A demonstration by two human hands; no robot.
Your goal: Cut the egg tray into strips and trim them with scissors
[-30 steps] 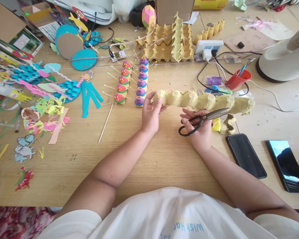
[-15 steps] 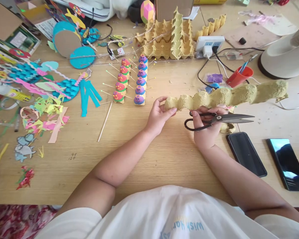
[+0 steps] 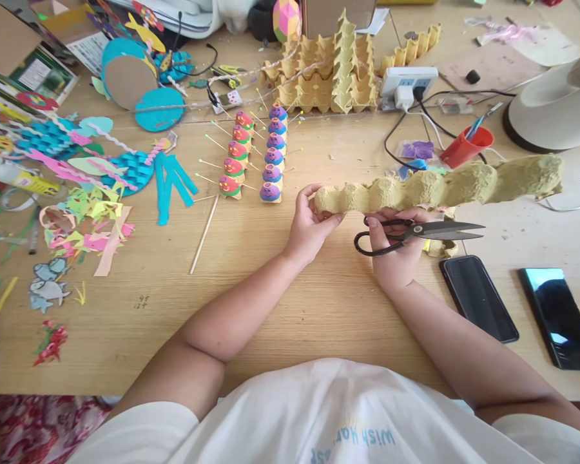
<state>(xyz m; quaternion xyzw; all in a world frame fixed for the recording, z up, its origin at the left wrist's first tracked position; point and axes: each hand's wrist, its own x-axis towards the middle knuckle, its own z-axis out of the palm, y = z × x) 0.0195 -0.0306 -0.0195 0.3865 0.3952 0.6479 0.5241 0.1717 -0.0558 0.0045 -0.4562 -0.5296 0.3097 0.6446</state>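
Observation:
A long yellow-green egg carton strip [image 3: 430,187], bumps upward, is held above the table. My left hand [image 3: 309,225] grips its left end between thumb and fingers. Under the strip's middle, my right hand [image 3: 399,248] holds black scissors [image 3: 444,230] and also supports the strip with its fingers. The scissor blades point right and stand slightly apart. Two painted carton strips lie beyond my left hand: a red and green one [image 3: 236,151] and a purple and blue one [image 3: 273,154], both with pins sticking out.
Two phones [image 3: 479,298] [image 3: 558,316] lie at the right. Behind are egg trays [image 3: 309,93], a power strip [image 3: 410,80] with cables and a red cup [image 3: 466,148]. Paper scraps [image 3: 87,225] and blue paper crafts [image 3: 159,111] cover the left side. A thin stick [image 3: 203,235] lies left of centre.
The carton strip's left end and the scissors have shifted slightly left with my right hand. My left hand keeps its grip on the strip's end.

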